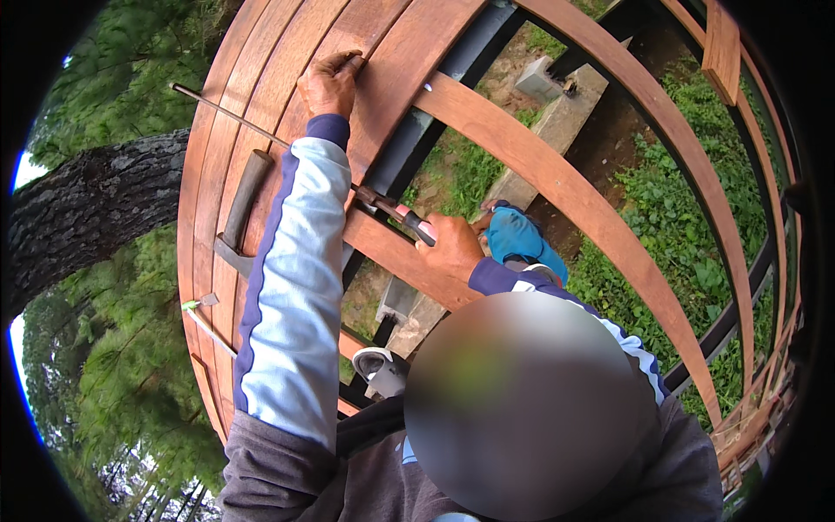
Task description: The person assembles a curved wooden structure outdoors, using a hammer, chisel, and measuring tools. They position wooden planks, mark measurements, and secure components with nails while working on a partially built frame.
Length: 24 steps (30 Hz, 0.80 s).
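My right hand [452,250] is wrapped round the red-and-black handle of a bar clamp [380,202], beside the edge of the wooden deck. The clamp's long thin bar passes beneath my left forearm and sticks out over the planks on the left. My left hand [329,89] rests on the reddish-brown deck planks [391,83] with its fingers curled closed; whatever they may hold is hidden. A hammer [245,200] with a wooden handle lies on the planks, left of my left forearm.
Curved boards [557,174] span dark metal beams [474,52], with open gaps between them. Below are a concrete footing [539,80], grass and soil, and a person in blue [522,237]. A tree trunk [104,204] stands left. My grey shoe [383,372] shows near the deck edge.
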Available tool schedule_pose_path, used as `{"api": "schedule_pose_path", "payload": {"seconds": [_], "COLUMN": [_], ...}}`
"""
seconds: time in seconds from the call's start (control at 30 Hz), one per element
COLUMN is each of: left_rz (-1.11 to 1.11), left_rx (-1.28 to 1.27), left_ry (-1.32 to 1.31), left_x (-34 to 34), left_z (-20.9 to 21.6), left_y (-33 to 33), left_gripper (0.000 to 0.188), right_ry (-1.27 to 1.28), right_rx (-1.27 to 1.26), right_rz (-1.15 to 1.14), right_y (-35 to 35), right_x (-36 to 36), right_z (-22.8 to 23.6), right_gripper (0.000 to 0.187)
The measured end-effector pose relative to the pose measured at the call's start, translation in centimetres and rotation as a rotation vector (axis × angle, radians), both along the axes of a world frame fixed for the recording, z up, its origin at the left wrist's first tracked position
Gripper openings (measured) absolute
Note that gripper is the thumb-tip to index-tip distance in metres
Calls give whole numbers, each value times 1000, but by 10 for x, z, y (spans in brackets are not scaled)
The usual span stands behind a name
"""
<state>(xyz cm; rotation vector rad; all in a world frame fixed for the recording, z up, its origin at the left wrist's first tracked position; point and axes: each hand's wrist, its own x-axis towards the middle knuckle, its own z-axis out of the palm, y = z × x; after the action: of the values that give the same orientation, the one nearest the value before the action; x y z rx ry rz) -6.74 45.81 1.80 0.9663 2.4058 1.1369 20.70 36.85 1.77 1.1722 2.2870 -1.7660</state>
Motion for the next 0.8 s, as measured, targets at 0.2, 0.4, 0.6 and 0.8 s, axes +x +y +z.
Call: {"api": "schedule_pose_path", "payload": {"seconds": [0.2, 0.4, 0.6, 0.8], "left_rz": [11, -14, -1, 26], "left_rx": [-19, -61, -6, -27], "left_ry": [20, 45, -49, -32], "left_x": [2, 6, 0, 2], "left_z": [5, 6, 2, 1], "left_y": [1, -2, 0, -2], "left_gripper": [18, 18, 16, 17], "right_ry": [66, 22, -21, -16], "right_rx": [-301, -840, 126, 118], "right_rz": [29, -45, 147, 44], "right_y": [9, 19, 1, -3], "right_x": [2, 7, 11, 3], "right_z": [-10, -4, 9, -3], "right_gripper": [21, 19, 34, 24]}}
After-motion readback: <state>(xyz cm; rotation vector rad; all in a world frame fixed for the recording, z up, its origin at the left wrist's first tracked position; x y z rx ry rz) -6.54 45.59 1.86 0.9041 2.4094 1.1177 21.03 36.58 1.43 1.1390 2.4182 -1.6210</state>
